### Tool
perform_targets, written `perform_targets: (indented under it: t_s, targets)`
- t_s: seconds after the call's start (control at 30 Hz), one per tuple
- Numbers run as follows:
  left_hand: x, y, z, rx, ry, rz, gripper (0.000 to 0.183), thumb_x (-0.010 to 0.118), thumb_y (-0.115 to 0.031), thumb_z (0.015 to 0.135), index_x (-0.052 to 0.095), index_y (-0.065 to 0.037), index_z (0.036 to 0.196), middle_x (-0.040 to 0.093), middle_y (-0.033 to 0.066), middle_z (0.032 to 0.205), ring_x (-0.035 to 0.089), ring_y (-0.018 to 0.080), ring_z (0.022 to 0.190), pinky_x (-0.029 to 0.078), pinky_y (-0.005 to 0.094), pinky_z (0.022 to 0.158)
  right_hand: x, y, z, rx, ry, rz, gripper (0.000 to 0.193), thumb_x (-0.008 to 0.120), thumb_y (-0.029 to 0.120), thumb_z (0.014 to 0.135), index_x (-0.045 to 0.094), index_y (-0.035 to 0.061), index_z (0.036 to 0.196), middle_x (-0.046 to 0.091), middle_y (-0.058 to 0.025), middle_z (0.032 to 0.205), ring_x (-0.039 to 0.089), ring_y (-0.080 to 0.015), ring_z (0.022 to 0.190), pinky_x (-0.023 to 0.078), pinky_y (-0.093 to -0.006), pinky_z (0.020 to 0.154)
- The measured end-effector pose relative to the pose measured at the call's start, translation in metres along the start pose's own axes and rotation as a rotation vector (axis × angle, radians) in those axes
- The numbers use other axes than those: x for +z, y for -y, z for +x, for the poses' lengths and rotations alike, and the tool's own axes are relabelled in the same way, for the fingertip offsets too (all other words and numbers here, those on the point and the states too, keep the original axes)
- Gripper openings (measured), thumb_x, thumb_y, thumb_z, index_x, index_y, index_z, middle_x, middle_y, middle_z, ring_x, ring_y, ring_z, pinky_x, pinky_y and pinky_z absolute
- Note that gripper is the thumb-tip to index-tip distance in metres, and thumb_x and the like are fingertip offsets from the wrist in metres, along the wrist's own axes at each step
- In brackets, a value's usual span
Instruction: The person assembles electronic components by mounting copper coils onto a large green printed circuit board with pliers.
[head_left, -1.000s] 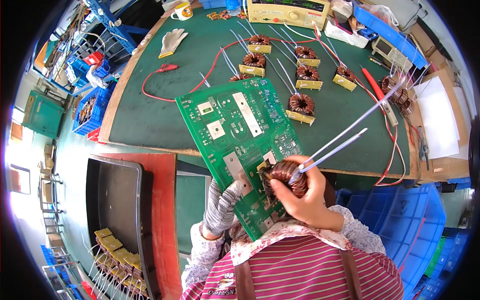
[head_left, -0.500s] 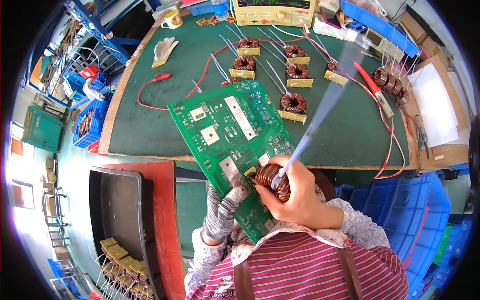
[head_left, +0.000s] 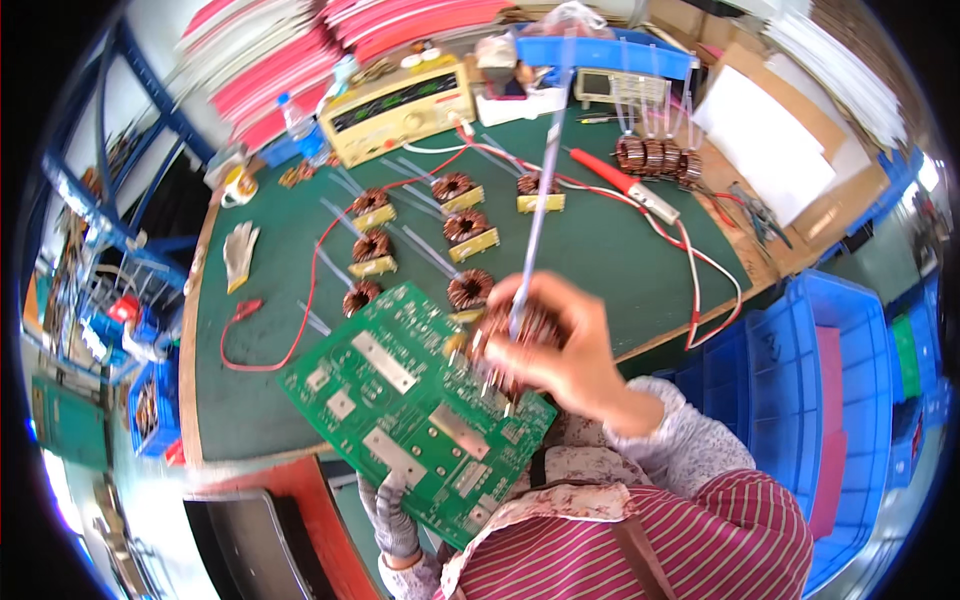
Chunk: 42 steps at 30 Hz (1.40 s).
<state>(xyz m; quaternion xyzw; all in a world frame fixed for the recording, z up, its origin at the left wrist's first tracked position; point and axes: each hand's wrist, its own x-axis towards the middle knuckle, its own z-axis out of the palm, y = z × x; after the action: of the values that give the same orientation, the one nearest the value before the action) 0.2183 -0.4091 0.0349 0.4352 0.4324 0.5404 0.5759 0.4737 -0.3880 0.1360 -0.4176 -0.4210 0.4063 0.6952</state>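
Observation:
My left hand (head_left: pixel 393 517), in a grey glove, grips the near left edge of a green circuit board (head_left: pixel 355 408), with its thumb on top. The board is tilted in front of my body and carries several pale rectangular patches. In my bare right hand (head_left: pixel 572 350) is a copper-wound toroidal coil (head_left: pixel 522 328), slightly blurred. The coil is over the board's right part, its metal pins pointing down at the board; I cannot tell whether they touch it. A long pale sleeved lead (head_left: pixel 545 175) rises from the coil. Part of the coil is hidden by my fingers.
Several similar coils (head_left: pixel 466 226) on yellowish bases stand on the green mat (head_left: pixel 270 420). A red-handled tool (head_left: pixel 610 175) with a red and white cable lies right, near more coils (head_left: pixel 655 158) and pliers (head_left: pixel 760 215). Behind is a power supply (head_left: pixel 400 110); blue bins (head_left: pixel 800 400) stand right.
The view has swung, bringing the bench's back into sight. My right hand has lifted the coil off its earlier place low on the board, showing its pins. My left hand still holds the board.

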Motion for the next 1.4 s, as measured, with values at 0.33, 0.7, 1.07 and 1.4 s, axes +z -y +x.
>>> perform_targets:
  t_s: [0.33,0.7,1.07,1.4]
  targets:
    - [0.014,-0.008,0.005,-0.110,0.002,-0.029,0.050,0.060,-0.022,0.075,0.047,0.000,0.117,0.054,0.0084,0.107,0.053,0.0178,0.093,0.043,0.0295,0.082,-0.267,0.008,0.112,-0.438,-0.887,-1.170,0.034,0.070,0.015,0.066,0.057,0.0045,0.096,0.062,-0.0121,0.080,0.061,-0.0266,0.073,0.048,-0.0362,0.068]
    - [0.002,-0.013,0.008,-0.350,-0.158,0.012,0.040,0.057,-0.015,0.077,0.051,0.002,0.113,0.057,0.0093,0.103,0.055,0.0192,0.089,0.045,0.0310,0.078,-0.394,0.005,0.100,0.028,-0.865,-1.303,0.031,0.068,0.018,0.064,0.059,0.0034,0.090,0.063,-0.0156,0.077,0.062,-0.0295,0.075,0.047,-0.0369,0.070]
    - [0.029,-0.031,0.001,-0.259,-0.171,0.143,0.036,0.056,-0.012,0.078,0.052,0.002,0.110,0.057,0.0082,0.103,0.054,0.0178,0.090,0.044,0.0298,0.078,-0.425,-0.013,0.133,-0.100,-0.942,-1.508,0.035,0.066,0.018,0.067,0.057,0.0068,0.099,0.061,-0.0148,0.092,0.056,-0.0320,0.091,0.045,-0.0417,0.077]
    - [0.031,-0.032,-0.004,-0.292,-0.186,0.108,0.039,0.057,-0.015,0.079,0.050,0.001,0.114,0.055,0.0083,0.107,0.053,0.0182,0.093,0.042,0.0305,0.081,-0.429,-0.012,0.141,0.044,-1.001,-1.095,0.044,0.048,0.044,0.081,0.061,0.0061,0.100,0.062,-0.0174,0.094,0.058,-0.0313,0.092,0.043,-0.0375,0.080]
